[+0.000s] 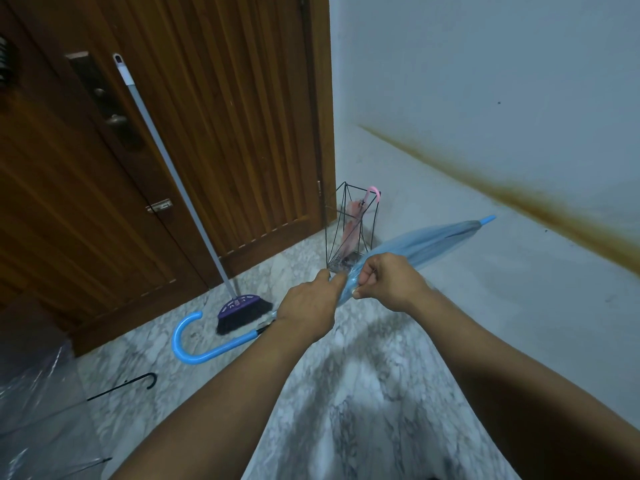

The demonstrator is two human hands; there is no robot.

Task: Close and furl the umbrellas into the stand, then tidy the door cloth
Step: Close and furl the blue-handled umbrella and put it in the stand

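A slatted wooden door and a pale wall streaked with a rusty brown stain meet at the corner of a marble-patterned floor, where a person furls a blue umbrella held level above the tiles, its tip pointing toward the wall and its curved blue handle hanging out to the left. At the lower left edge a clear umbrella lies open on the floor, its thin black crook handle pointing right. A long-handled broom with a purple head leans against the door. In the corner beside the door frame stands a black wire umbrella stand, already holding a closed pink umbrella whose hooked handle rises over the rim. The left hand wraps around the blue umbrella's gathered canopy near the shaft, index finger stretched along the fabric. The right hand is curled tight on the folds just beside it, thumb and fingers pinching the material.
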